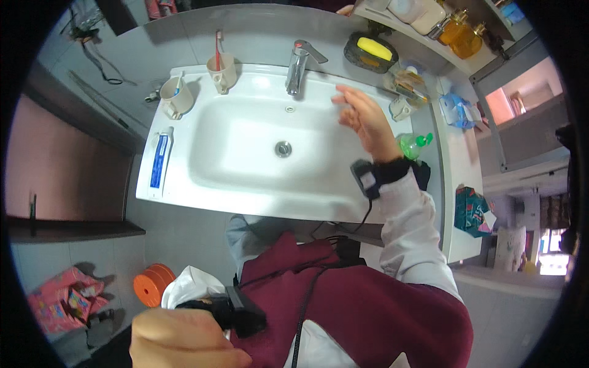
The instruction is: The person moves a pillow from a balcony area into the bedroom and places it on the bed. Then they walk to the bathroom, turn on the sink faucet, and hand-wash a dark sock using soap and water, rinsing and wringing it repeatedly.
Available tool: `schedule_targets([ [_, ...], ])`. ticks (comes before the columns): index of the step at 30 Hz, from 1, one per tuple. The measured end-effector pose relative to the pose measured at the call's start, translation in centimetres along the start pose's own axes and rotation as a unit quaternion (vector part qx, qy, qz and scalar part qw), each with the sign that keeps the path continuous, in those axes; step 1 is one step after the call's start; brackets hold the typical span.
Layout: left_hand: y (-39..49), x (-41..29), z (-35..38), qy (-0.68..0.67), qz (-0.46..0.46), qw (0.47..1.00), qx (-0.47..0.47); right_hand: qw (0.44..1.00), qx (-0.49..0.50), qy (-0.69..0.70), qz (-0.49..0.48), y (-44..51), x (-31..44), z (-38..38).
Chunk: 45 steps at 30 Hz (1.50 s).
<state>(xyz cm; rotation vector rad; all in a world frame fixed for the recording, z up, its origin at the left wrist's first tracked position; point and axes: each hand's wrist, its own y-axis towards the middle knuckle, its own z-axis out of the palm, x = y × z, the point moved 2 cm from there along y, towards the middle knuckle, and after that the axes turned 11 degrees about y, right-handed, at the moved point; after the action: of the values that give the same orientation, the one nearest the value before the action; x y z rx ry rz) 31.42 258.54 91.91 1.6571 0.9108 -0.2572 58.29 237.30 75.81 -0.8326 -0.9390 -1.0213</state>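
Note:
My right hand [363,117] is over the right side of the white washbasin [230,161], near the chrome faucet [297,69]. Its fingers are bent, somewhat apart, and nothing shows in them. Close to the camera at the lower left, my left hand [184,338] is raised with its back towards me; the fingers curl out of sight, so what they hold is hidden. On the basin's left rim lie a toothpaste tube [159,161] and two beige cups, one with a red toothbrush [218,50], the other with a blue-and-white toothbrush [177,85].
Yellow soap [375,48] sits in a dark wall dish [356,55]. Right of the basin are a green pump bottle [412,146], a pale cup [401,109] and tissue packs [471,211]. A shelf of bottles [462,39] juts out above. An orange stool [154,285] stands on the left.

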Motion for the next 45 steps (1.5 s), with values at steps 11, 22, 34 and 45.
schedule_targets([
  [11, -1.7, 25.4, -10.1, -0.063, -0.153, 0.979, -0.121, 0.86, -0.212, -0.425, -0.185, 16.2, -4.9, 1.4],
  [22, -4.3, 34.5, -10.0, -0.151, -0.377, 0.913, 0.031, 0.959, -0.269, -0.091, -0.015, 18.1, -7.0, 9.0],
  [34, -4.1, 34.5, -7.2, -0.126, -0.415, 0.897, 0.084, 0.959, -0.128, 0.248, 0.056, 19.6, -5.0, 8.8],
  [45, -2.9, 39.8, 7.5, -0.012, -0.294, 0.89, 0.347, 0.968, -0.191, 0.122, 0.109, -0.3, -13.4, 1.3],
])
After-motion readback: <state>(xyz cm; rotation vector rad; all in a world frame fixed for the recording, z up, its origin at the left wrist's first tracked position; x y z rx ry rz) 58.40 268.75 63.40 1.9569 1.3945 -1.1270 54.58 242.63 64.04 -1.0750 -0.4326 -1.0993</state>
